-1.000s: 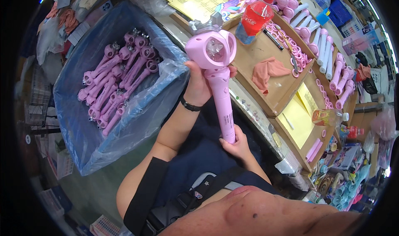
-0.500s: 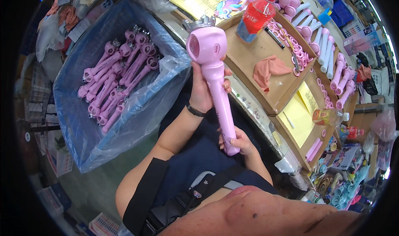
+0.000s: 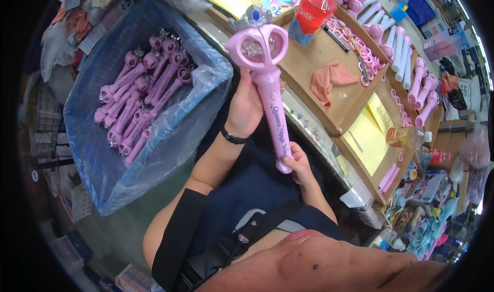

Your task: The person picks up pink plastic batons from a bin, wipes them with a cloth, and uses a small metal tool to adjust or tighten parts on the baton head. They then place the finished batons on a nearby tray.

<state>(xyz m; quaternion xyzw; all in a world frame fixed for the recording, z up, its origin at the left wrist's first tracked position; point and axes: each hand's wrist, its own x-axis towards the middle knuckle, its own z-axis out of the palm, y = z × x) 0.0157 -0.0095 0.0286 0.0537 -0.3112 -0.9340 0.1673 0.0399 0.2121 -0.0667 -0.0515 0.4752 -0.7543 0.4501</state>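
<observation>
We hold the pink toy wand upright: left hand closed around its upper shaft, right hand pinching the base. It seems light, stiff plastic, best gripped mid-shaft.

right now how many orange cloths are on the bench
1. The cloth lies crumpled in the cardboard tray, right of the wand that both hands hold. Others may be hidden.
</observation>
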